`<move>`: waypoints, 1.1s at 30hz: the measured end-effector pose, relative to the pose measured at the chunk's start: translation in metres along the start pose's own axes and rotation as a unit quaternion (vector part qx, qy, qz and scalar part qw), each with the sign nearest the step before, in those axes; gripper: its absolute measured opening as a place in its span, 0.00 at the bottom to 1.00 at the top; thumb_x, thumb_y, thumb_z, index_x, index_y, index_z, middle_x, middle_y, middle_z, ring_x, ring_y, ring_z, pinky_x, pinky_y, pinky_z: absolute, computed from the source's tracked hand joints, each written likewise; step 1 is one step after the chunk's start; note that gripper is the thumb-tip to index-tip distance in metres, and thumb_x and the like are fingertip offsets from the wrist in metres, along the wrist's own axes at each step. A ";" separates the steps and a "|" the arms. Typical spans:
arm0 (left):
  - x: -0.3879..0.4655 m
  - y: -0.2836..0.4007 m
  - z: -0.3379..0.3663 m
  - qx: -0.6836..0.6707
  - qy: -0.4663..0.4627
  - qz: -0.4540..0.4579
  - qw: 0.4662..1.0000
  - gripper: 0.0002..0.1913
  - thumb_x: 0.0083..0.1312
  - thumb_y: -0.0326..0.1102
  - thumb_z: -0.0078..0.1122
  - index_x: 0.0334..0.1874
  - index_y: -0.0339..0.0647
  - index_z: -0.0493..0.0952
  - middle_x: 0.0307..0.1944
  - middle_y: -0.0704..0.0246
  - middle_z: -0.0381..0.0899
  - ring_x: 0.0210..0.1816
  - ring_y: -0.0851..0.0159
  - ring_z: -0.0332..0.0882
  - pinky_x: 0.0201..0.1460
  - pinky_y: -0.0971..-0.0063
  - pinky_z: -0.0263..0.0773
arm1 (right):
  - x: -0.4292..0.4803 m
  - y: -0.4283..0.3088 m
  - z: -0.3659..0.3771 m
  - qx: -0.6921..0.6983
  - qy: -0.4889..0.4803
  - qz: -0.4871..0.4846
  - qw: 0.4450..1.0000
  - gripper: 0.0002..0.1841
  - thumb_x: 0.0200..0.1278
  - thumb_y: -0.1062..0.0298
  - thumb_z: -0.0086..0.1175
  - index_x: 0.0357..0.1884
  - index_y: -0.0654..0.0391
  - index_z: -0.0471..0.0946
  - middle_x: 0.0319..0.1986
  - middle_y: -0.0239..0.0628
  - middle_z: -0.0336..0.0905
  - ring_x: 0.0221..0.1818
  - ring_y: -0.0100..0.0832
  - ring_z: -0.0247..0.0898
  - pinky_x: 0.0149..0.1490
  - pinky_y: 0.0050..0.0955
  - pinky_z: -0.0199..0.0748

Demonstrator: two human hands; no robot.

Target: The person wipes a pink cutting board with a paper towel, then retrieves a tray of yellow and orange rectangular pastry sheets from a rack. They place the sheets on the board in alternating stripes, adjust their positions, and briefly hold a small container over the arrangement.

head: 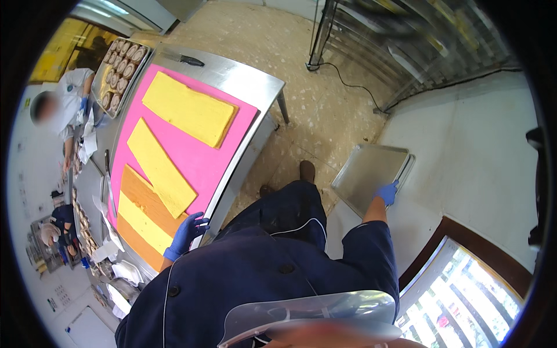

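Note:
My right hand [387, 193], in a blue glove, grips the rim of an aluminium sheet pan [370, 172] at my right side, by the white wall. A second pan rim [408, 167] shows just behind it. My left hand [186, 235], also gloved in blue, is at the near edge of the pink cutting board [198, 163], fingers apart and holding nothing. On the board lie a thick yellow sponge cake slab [187, 108], a narrower yellow slab [161, 167] and brown-topped cake sheets with a yellow strip [145, 222] between them. The narrow slab overlaps the brown sheet.
A black-handled knife [191, 61] lies on the steel table [243, 76], and a long knife [109, 182] beside the board. Swirled rolls fill much of a tray [102, 89]. Two co-workers [72, 98] stand across the tables. A metal rack [320, 39] and cable [348, 82] are right.

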State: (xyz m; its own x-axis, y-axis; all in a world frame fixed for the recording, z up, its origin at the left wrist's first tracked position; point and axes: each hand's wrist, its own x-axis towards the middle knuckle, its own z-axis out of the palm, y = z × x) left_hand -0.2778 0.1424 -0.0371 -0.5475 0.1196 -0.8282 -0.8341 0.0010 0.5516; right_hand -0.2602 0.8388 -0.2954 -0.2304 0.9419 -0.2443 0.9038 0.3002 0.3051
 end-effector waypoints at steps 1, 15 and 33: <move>0.000 -0.002 -0.001 -0.003 0.005 -0.004 1.000 0.22 0.76 0.45 0.39 0.66 0.41 0.67 0.55 0.61 0.77 0.53 0.60 0.78 0.58 0.69 0.71 | 0.006 0.002 0.006 0.011 0.009 0.001 1.000 0.41 0.67 0.42 0.48 0.75 0.50 0.48 0.58 0.42 0.71 0.48 0.45 0.80 0.47 0.52 0.78; -0.006 -0.036 -0.007 -0.152 0.083 0.051 0.984 0.20 0.73 0.44 0.44 0.61 0.42 0.69 0.54 0.67 0.77 0.44 0.69 0.78 0.49 0.75 0.73 | -0.056 -0.053 -0.073 0.373 0.130 -0.196 0.898 0.17 0.67 0.68 0.47 0.54 0.63 0.76 0.50 0.46 0.77 0.51 0.40 0.73 0.58 0.32 0.70; 0.095 -0.044 0.007 -0.702 0.164 0.156 0.675 0.32 0.63 0.48 0.61 0.65 0.48 0.59 0.67 0.64 0.58 0.69 0.61 0.55 0.70 0.59 0.55 | -0.606 -0.462 -0.132 0.385 -0.510 -0.591 0.493 0.10 0.66 0.64 0.54 0.43 0.58 0.79 0.30 0.33 0.77 0.30 0.26 0.75 0.31 0.23 0.71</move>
State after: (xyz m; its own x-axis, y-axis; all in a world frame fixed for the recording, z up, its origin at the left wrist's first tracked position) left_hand -0.2929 0.1610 -0.1396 -0.5043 -0.3306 -0.7978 0.2097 -0.9431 0.2582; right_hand -0.5858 0.1493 -0.1665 -0.8128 -0.5061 -0.2885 0.3162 0.0326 -0.9481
